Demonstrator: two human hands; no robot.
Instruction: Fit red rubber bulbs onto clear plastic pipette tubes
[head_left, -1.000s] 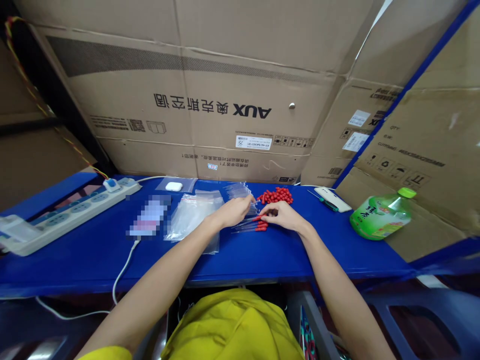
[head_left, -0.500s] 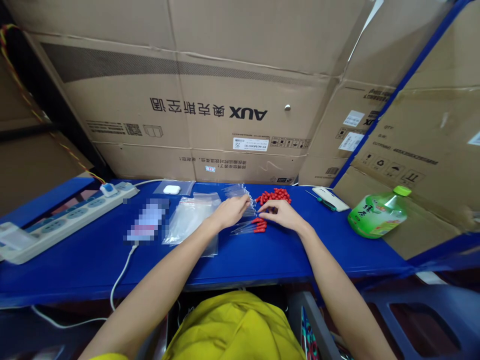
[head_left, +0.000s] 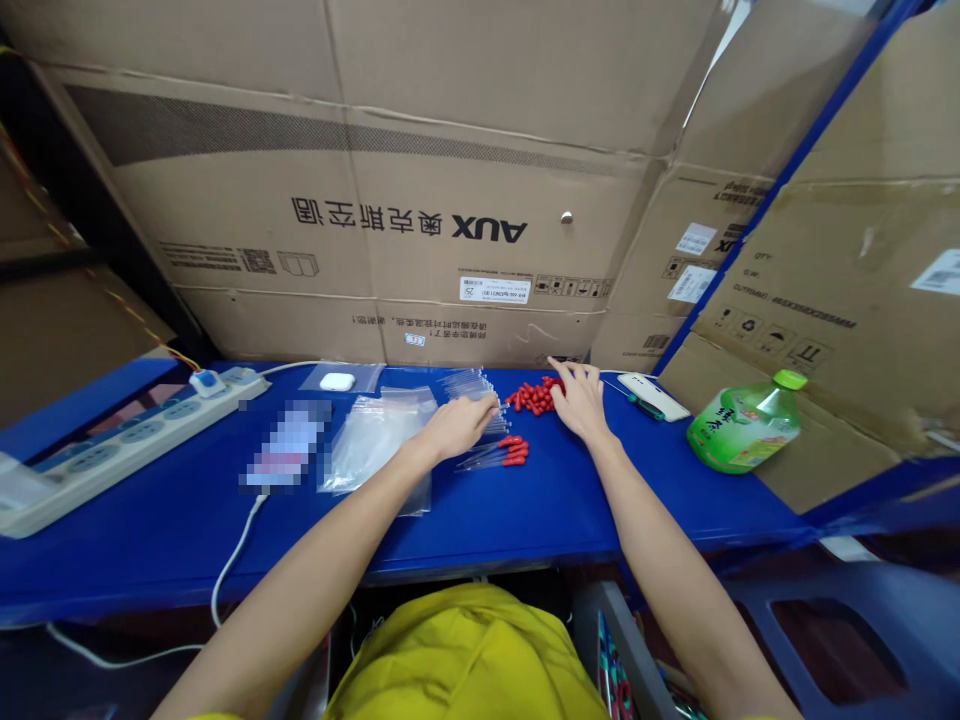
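My left hand (head_left: 463,424) is closed, thumb and fingers together, at the near side of a pile of clear thin tubes (head_left: 469,384). What it pinches, if anything, is hidden. My right hand (head_left: 581,398) is spread over the right side of a heap of small red rubber bulbs (head_left: 534,397), with its fingers apart and part of the heap behind it. Between the hands and closer to me lie several droppers (head_left: 514,452), clear tubes with red bulbs on their ends. All of this rests on a blue tabletop (head_left: 525,515).
Left of my left hand are clear plastic bags (head_left: 367,445), a phone (head_left: 289,445) on a cable, a white earbud case (head_left: 337,382) and a power strip (head_left: 142,430). To the right lie a white device (head_left: 654,396), a screwdriver (head_left: 646,407) and a green bottle (head_left: 742,425). Cardboard (head_left: 420,150) walls the back.
My right hand has moved away from beside my left hand, up and right onto the red bulbs, and its fingers have opened. My left hand stays near the clear tubes.
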